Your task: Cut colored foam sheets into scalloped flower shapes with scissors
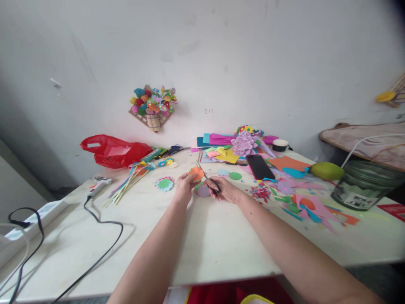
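Between the fingers of my left hand [184,187] is an orange paper flower [198,172] with a scalloped edge. My right hand [224,190] grips dark-handled scissors [215,185], their blades pointing up at the flower's right edge. Under and between the hands lies a pale purple disc [203,190], partly hidden by the fingers. To the left is a stack of scalloped flowers [165,183] with a green circle on top. Just beyond the right hand are a green disc [235,175] and a light blue scalloped piece [223,172].
At left are a glue gun [100,184] with a trailing cord, a power strip [38,221], thin sticks [128,188] and a red plastic bag [115,151]. On the right lie a phone [260,167], coloured scraps [311,207], a green fruit [327,171] and a glass jar [363,185].
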Available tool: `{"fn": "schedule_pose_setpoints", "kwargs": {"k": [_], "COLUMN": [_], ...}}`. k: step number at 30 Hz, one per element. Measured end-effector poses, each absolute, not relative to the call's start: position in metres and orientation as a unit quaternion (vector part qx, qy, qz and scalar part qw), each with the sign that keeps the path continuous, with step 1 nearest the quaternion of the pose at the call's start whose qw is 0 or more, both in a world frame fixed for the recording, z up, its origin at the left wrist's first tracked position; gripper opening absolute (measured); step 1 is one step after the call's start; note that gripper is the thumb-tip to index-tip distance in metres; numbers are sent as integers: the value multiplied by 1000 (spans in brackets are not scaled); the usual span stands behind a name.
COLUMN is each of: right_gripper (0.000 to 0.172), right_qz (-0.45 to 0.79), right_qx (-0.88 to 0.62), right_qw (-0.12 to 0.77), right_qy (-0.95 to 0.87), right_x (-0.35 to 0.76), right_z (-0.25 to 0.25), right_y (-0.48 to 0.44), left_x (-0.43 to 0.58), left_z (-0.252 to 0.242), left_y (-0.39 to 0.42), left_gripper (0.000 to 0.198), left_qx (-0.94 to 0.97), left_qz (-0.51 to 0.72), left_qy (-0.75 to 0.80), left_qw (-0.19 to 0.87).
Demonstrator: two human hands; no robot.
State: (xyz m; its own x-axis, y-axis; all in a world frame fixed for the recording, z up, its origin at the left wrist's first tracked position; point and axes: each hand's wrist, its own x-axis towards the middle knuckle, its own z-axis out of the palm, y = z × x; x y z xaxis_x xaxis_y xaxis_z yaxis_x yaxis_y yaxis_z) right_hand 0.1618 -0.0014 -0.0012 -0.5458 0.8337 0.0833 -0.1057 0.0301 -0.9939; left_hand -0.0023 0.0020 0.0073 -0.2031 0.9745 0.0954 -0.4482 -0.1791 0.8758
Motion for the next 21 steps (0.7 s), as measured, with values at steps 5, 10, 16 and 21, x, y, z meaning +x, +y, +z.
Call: {"fn": "schedule_pose_setpoints", "kwargs": {"k": [5,10,16,21], "right_gripper": [41,36,31,33], "right_qz": [625,619,598,575], "right_qx": [-296,-307,-316,-322], "right_qw": [358,342,316,300], "right_qy": [-627,-637,-665,-689], "right_x": [163,166,169,173], "right_z": [1,6,10,11], "right_y": [-2,-4,-5,-4], "left_x": [-7,-14,-19,-22], "left_z": [9,10,11,13], "left_y": [2,3,4,2], "left_gripper": [24,22,21,20], "left_qx": [350,359,369,382], "left_qz": [679,658,642,626], "left_qy": [368,367,358,358], "left_qw": [531,552,568,578]}}
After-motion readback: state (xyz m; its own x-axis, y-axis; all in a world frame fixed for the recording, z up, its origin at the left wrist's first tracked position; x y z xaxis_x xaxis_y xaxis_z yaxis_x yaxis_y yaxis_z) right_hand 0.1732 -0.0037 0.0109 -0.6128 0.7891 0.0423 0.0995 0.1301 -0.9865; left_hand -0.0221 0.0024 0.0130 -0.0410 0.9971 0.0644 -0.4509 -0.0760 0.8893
